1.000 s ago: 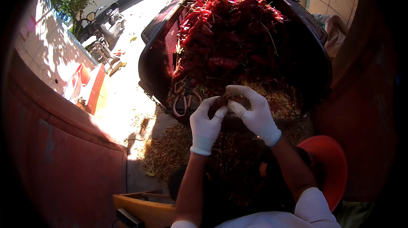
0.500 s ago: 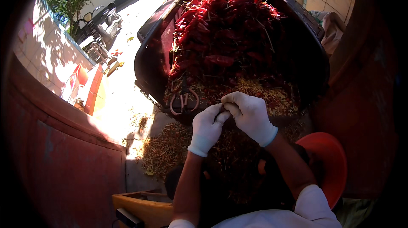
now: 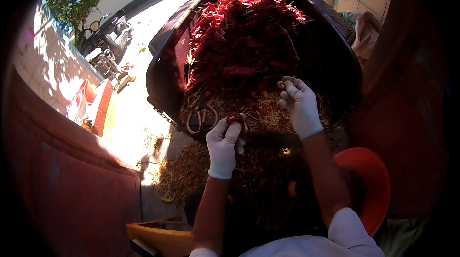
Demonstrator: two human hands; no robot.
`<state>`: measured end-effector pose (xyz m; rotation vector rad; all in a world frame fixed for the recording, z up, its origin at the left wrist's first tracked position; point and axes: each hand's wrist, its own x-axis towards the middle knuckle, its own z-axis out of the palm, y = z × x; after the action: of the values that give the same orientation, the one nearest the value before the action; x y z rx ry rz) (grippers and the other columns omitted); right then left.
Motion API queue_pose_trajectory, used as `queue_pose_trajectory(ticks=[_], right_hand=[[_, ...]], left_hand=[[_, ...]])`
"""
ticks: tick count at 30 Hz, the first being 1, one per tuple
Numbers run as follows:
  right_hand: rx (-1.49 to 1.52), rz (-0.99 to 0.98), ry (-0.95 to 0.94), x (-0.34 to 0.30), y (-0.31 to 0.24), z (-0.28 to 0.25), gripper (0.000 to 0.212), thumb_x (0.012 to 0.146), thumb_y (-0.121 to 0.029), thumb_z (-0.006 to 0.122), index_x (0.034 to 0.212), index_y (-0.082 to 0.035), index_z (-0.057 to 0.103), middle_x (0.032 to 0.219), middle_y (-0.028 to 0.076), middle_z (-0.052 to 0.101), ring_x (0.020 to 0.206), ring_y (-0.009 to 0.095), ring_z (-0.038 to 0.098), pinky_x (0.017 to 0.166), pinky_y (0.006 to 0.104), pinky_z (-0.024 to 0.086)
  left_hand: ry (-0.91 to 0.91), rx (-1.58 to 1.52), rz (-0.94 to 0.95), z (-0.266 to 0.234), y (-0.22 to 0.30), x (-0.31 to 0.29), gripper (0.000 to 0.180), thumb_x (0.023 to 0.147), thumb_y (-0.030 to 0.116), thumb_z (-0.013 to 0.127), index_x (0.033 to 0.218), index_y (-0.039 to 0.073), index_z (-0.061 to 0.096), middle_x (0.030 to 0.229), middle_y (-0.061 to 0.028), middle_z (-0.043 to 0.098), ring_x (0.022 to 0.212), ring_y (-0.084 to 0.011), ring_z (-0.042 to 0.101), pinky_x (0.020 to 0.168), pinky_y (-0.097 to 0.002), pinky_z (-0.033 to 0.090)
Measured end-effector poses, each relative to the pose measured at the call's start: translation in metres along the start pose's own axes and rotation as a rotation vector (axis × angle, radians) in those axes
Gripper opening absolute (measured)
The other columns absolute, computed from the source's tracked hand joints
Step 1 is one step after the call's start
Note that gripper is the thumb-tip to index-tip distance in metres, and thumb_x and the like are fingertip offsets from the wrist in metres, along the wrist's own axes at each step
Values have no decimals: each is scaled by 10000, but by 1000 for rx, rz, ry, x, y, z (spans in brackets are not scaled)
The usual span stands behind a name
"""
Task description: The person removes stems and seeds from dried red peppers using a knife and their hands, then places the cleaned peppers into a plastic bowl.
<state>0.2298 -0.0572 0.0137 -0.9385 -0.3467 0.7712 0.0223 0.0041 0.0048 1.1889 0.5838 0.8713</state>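
My left hand (image 3: 223, 144), in a white glove, is closed around a dark red dried chili pepper (image 3: 235, 119) whose end shows above the thumb. My right hand (image 3: 302, 106), gloved too, is held higher and farther right. Its fingers pinch a small orange-brown piece (image 3: 281, 86), too small to name surely. Beyond both hands a heap of red dried chilies (image 3: 244, 41) fills a dark metal cart (image 3: 160, 72). Scissors with pinkish loop handles (image 3: 202, 119) lie on the cart's near edge, just left of my left hand. Pale seeds and stem bits (image 3: 273, 108) cover the cart's near part.
A red-orange basin (image 3: 371, 175) stands by my right arm. Near my left forearm is a wooden stool-like piece (image 3: 158, 233). Stem scraps (image 3: 184, 173) litter the ground below the cart. A chain (image 3: 160, 111) hangs at its left side; a parked motorbike (image 3: 110, 36) stands farther off.
My hands, together before, have moved apart. The right one has gone up and right with a small piece; the left has dropped slightly and the red chili now shows in it.
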Motion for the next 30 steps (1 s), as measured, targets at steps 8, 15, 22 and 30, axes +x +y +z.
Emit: queue_pose_trajectory(ticks=[8,15,22,30], right_hand=[[-1455,-505,223,35,-15,-61,296,904,-52,566,1179,-104,663,1148,111,686,1047,313,657,892,417,526],[-1967,-449,204,52,11,-75,323,822,-161,698,1144,-182,681,1124,64,689,1040,304,647,887,441,520],[-1741,-389,300,42,-2,-54,251,837,-255,716,1063,-146,715,976,95,723,941,306,685,789,444,548],[-831,-245,76,5,-12,-15,363,842,-208,759,1102,40,707,943,111,743,834,141,691,733,294,537]], left_hand=[[-179,-395,-12,-7,-3,11,527,939,202,596,1390,-33,454,940,-110,645,797,-163,652,417,-191,422],[-164,-397,6,-6,-1,15,492,918,74,544,1396,20,437,1168,-172,627,985,-222,665,412,-179,453],[-90,-383,-12,-5,5,10,346,939,63,558,1276,15,497,1040,-113,646,859,-145,663,405,-189,402],[8,-43,-65,2,1,12,203,979,154,615,1121,10,611,729,-29,608,496,-75,526,367,-196,351]])
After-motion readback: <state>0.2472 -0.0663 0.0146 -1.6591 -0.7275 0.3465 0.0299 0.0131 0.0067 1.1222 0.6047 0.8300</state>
